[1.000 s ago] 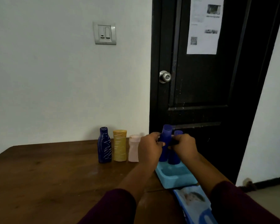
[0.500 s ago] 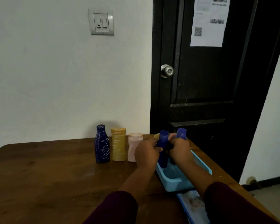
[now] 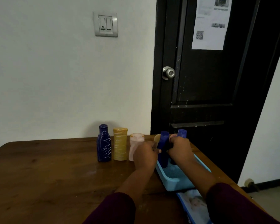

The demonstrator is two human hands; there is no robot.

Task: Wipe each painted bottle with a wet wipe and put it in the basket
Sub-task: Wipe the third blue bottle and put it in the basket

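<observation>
we see a dim, flat-lit room. the white wall (image 3: 55, 78) reads grey and the black door (image 3: 208, 94) swallows detail. a faint shadow lies left of the dark blue bottle (image 3: 104, 143). straight edges bow slightly; fine detail is soft.

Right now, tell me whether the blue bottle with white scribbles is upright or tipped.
Upright: the scribbled blue bottle stands on its base on the table, cap on top, beside the yellow bottle.

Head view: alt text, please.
A left hand and right hand grip a blue bottle upright in a light-blue basket on a wooden table, a second blue bottle beside it. A dark-blue bottle, yellow bottle and pink bottle stand left of it.
</observation>
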